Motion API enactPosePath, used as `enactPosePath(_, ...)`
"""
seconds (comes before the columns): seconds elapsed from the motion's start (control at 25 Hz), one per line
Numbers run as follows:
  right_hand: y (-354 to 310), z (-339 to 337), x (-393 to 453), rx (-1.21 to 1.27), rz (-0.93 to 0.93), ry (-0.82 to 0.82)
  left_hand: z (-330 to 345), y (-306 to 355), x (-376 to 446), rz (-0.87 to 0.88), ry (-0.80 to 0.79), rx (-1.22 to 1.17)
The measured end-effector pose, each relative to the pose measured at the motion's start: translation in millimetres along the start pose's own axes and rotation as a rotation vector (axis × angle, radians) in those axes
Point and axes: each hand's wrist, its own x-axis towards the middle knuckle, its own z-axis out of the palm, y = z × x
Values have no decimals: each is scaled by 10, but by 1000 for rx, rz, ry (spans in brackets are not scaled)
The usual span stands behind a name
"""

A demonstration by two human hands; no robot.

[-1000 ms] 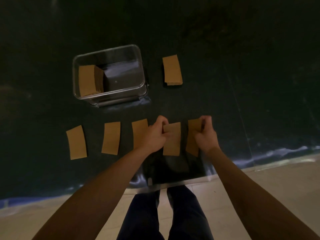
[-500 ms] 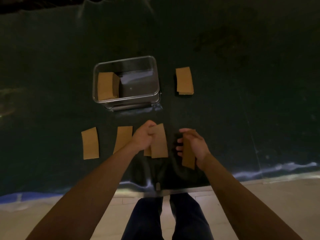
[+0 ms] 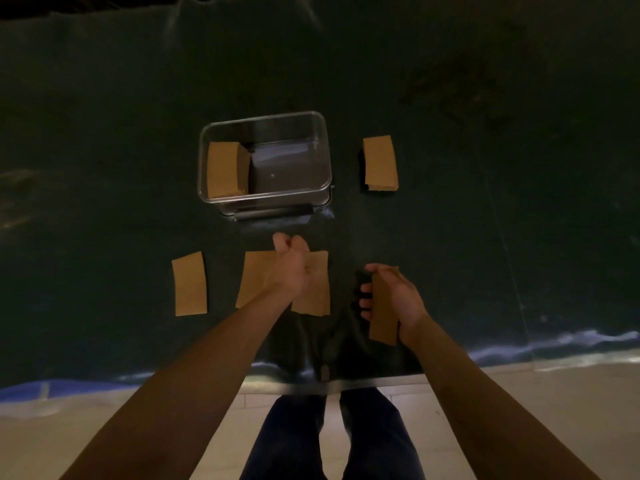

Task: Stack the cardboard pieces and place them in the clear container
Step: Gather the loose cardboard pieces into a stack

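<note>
My left hand (image 3: pixel 290 268) grips a brown cardboard piece (image 3: pixel 313 289), which seems to lie over another one below it. My right hand (image 3: pixel 398 299) holds a second cardboard piece (image 3: pixel 382 313) on edge, tilted, just right of the left hand. Two single pieces lie flat on the dark table: one at the far left (image 3: pixel 189 284), one partly under my left wrist (image 3: pixel 254 278). The clear container (image 3: pixel 325 157) stands beyond my hands, with a stack of cardboard (image 3: pixel 225 169) in its left side. Right of the container sits another small stack (image 3: pixel 380 163).
The dark table's near edge (image 3: pixel 329 384) runs just below my forearms, with pale floor and my legs beneath it. A thin seam (image 3: pixel 505 244) crosses the table on the right.
Both hands have lifted their cardboard pieces off the table. My left hand carried its piece left over the neighbouring piece. My right hand turned its piece on edge. The camera view shifted.
</note>
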Motion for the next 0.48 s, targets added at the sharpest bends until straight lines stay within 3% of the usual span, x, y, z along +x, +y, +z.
enactPosePath(0.28, 28, 78, 14, -21, -9, -12, -533, -452, 66, -106, -177, -160)
enactPosePath(0.48, 162, 188, 25, -23, 12, -44, -691, -813, 172, -121, -247, 149)
